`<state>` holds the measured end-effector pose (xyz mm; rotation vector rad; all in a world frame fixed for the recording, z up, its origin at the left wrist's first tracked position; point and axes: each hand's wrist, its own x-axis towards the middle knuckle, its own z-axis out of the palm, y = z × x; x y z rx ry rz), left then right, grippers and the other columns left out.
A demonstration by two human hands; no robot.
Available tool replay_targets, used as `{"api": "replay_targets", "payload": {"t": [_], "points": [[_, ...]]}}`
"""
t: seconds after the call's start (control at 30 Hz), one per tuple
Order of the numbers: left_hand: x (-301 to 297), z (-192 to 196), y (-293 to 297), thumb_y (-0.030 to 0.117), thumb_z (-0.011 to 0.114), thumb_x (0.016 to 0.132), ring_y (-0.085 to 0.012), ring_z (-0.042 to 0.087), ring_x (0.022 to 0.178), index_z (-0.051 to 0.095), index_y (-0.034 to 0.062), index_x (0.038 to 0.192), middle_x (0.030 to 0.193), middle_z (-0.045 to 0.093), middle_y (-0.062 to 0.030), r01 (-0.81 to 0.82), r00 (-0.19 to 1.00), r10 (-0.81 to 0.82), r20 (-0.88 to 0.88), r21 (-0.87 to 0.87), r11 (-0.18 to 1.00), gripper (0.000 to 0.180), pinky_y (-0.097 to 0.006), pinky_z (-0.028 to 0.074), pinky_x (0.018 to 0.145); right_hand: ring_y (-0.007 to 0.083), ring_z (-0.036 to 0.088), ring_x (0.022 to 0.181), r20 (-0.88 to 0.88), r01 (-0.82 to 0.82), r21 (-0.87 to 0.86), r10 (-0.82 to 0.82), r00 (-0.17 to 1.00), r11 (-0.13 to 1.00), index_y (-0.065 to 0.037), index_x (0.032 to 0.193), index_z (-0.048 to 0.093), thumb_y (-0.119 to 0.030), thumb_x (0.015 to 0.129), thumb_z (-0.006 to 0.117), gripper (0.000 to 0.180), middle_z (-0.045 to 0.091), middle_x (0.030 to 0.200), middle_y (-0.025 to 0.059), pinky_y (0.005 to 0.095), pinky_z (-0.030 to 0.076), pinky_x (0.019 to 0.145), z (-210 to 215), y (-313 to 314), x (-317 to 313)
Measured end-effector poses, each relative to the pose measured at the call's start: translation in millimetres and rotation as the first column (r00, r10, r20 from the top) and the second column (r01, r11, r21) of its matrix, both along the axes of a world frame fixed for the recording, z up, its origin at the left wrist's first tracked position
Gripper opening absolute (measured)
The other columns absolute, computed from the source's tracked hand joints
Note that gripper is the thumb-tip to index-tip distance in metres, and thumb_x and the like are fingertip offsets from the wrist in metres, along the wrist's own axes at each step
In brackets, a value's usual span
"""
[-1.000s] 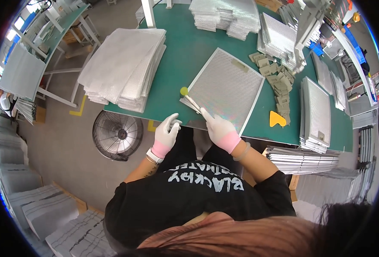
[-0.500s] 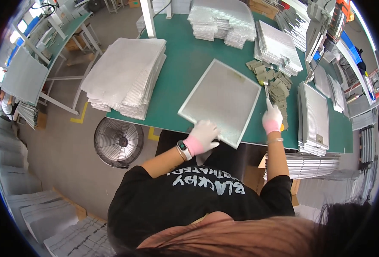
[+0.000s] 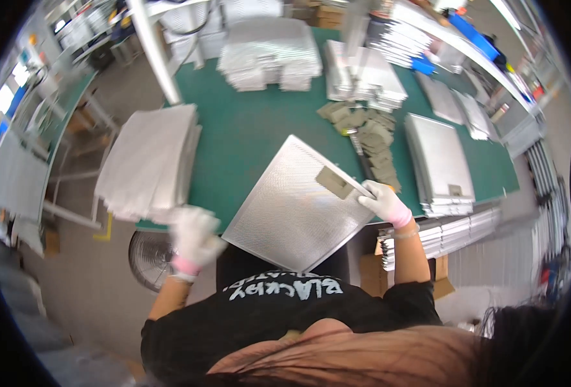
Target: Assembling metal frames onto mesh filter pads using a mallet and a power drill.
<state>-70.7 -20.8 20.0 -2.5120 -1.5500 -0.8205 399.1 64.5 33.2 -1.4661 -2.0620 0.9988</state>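
Note:
My right hand [image 3: 385, 203], in a white glove with a pink cuff, grips the right corner of a framed silver mesh panel [image 3: 285, 206]. The panel lies slantwise over the table's front edge, one corner toward my body. A grey-green plate [image 3: 335, 182] with a small rectangular recess is on its face, by the upper right edge. My gloved left hand [image 3: 195, 233] is off the panel, beside the near end of a stack of pale mesh sheets [image 3: 145, 158]. Motion smears its fingers. Behind the panel lie loose grey-green plates [image 3: 375, 138] and a dark-handled tool [image 3: 361, 153] with a yellow part.
More mesh sheets [image 3: 269, 51] are piled at the back of the green table [image 3: 253, 122], with another pile [image 3: 369, 77] further right. Framed panels [image 3: 439, 158] are stacked at the right. A round floor fan [image 3: 148, 258] stands below the front left edge.
The mesh panel has come nearer my body and now shows the plate on its face. My left hand has left it, moving left. My right hand has gone from the tool to the panel.

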Motion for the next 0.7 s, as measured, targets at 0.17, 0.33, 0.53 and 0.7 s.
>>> {"api": "replay_targets", "payload": {"t": [0.17, 0.33, 0.53, 0.7], "points": [[-125, 2, 43, 0.037, 0.076, 0.077, -0.0453, 0.032, 0.139, 0.036, 0.0008, 0.148, 0.154, 0.031, -0.025, -0.732, 0.677, 0.713, -0.18, -0.072, 0.677, 0.089, -0.051, 0.028, 0.116, 0.0229, 0.054, 0.122, -0.247, 0.762, 0.18, -0.721, 0.647, 0.622, 0.001, 0.137, 0.053, -0.028, 0.103, 0.047, 0.045, 0.059, 0.13, 0.0171, 0.0329, 0.04, 0.105, -26, -74, 107], [-130, 27, 63, 0.059, 0.069, 0.077, -0.0447, 0.037, 0.137, 0.038, 0.0011, 0.147, 0.151, 0.036, -0.0267, -0.741, 0.665, 0.649, -0.369, -0.434, 0.512, 0.096, -0.047, 0.035, 0.112, 0.026, 0.047, 0.128, -0.702, 0.971, 0.139, -0.673, 0.235, 0.194, 0.0, 0.15, 0.035, -0.021, 0.103, 0.043, 0.052, 0.042, 0.148, 0.0176, 0.0383, 0.04, 0.108, -17, -87, 166], [-147, 22, 63, 0.062, 0.067, 0.078, -0.0418, 0.049, 0.128, 0.042, -0.0016, 0.144, 0.144, 0.046, -0.0262, -0.776, 0.63, 0.656, -0.416, -0.375, 0.508, 0.095, -0.045, 0.041, 0.107, 0.0304, 0.058, 0.108, -0.478, 0.964, -0.091, -0.86, 0.177, 0.249, 0.01, 0.145, 0.032, -0.025, 0.095, 0.056, 0.066, 0.058, 0.123, 0.0212, 0.0372, 0.051, 0.092, -20, -50, 225], [-141, 51, 73, 0.061, 0.068, 0.079, -0.0391, 0.051, 0.127, 0.04, -0.002, 0.145, 0.139, 0.05, -0.0274, -0.753, 0.654, 0.609, -0.449, -0.459, 0.47, 0.095, -0.044, 0.041, 0.107, 0.0428, 0.063, 0.101, 0.26, 0.797, 0.509, -0.941, 0.217, 0.325, 0.016, 0.132, 0.046, -0.033, 0.091, 0.062, 0.066, 0.065, 0.11, 0.0298, 0.0457, 0.048, 0.096, -43, -54, 239]]}}
